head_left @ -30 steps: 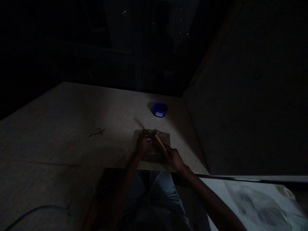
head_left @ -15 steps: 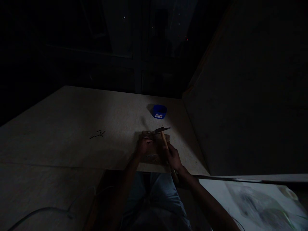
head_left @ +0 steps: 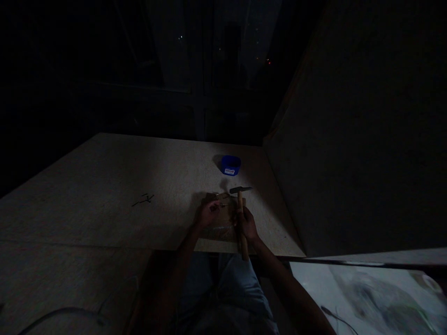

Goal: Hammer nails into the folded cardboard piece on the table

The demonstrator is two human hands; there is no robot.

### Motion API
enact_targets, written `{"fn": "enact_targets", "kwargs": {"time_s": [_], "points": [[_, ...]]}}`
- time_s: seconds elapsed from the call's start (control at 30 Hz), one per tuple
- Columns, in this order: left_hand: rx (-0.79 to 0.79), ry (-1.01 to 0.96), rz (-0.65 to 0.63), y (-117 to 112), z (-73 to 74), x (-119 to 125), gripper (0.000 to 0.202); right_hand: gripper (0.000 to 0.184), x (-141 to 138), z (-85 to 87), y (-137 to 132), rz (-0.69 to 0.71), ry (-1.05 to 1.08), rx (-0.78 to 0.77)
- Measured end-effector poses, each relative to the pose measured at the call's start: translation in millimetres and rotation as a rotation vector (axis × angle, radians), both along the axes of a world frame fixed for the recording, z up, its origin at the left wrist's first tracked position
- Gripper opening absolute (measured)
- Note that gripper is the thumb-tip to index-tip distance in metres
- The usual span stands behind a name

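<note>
My right hand (head_left: 249, 224) is wrapped round the wooden handle of a hammer (head_left: 240, 204), whose dark metal head points away from me above the far edge of a wooden board (head_left: 218, 229). Over the board's left part, my left hand (head_left: 209, 212) has its fingers pinched together. Whatever lies between those fingertips is too dark and small to name. The board rests near the table's front edge, partly hidden by both hands. Beyond it stands a blue plastic container (head_left: 231, 165) with a white label.
Several dark nails (head_left: 145, 199) lie loose on the pale table (head_left: 115, 181) to the left. A tall dark panel (head_left: 349, 153) rises along the right side. A cable (head_left: 63, 311) runs at the lower left. Another white surface (head_left: 314, 279) is at the lower right.
The hammer has turned more upright in view, its head shifting slightly right. My left hand remains over the board. The whole view has tilted up a little.
</note>
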State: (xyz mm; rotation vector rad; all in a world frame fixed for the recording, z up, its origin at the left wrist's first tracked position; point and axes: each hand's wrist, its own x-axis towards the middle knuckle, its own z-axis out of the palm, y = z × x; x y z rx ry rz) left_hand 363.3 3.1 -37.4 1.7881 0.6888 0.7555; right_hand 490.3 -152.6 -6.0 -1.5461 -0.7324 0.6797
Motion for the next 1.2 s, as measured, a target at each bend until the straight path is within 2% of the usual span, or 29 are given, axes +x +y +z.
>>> {"fn": "enact_targets", "kwargs": {"time_s": [0.13,0.2,0.33,0.43,0.6,0.8,0.9,1.03,1.1,1.2], "points": [[0.047,-0.071,0.063,-1,12.7,-10,0.027,0.046,-5,-0.7,-3,-0.02,0.018,0.011],[0.131,-0.075,0.087,-2,20.2,-17,0.025,0.047,-6,-1.8,-4,-0.029,0.024,0.015],[0.43,0.114,0.053,-8,25.7,-30,0.029,0.047,-7,-4.0,-7,-0.03,0.015,0.023],[0.548,0.279,-0.006,-16,20.5,-34,0.041,0.046,-5,-3.7,-9,-0.025,0.006,0.025],[0.56,0.343,-0.075,-24,14.3,-30,0.041,0.044,-5,3.4,-13,-0.026,0.0,0.009],[0.489,0.265,-0.087,-24,17.8,-28,0.041,0.042,-7,17.9,-17,-0.022,0.016,0.0],[0.482,0.225,-0.002,-22,20.9,-33,0.038,0.043,-6,25.2,-20,-0.024,0.021,-0.006],[0.503,0.181,0.203,-5,21.9,-52,0.033,0.041,-6,36.9,-29,0.008,0.026,-0.008],[0.509,0.185,0.359,13,18.4,-71,0.034,0.042,-7,44.6,-36,0.02,0.032,-0.019],[0.501,0.244,0.62,45,10.0,-114,0.034,0.045,-10,55.5,-49,0.015,-0.003,-0.053]]}}
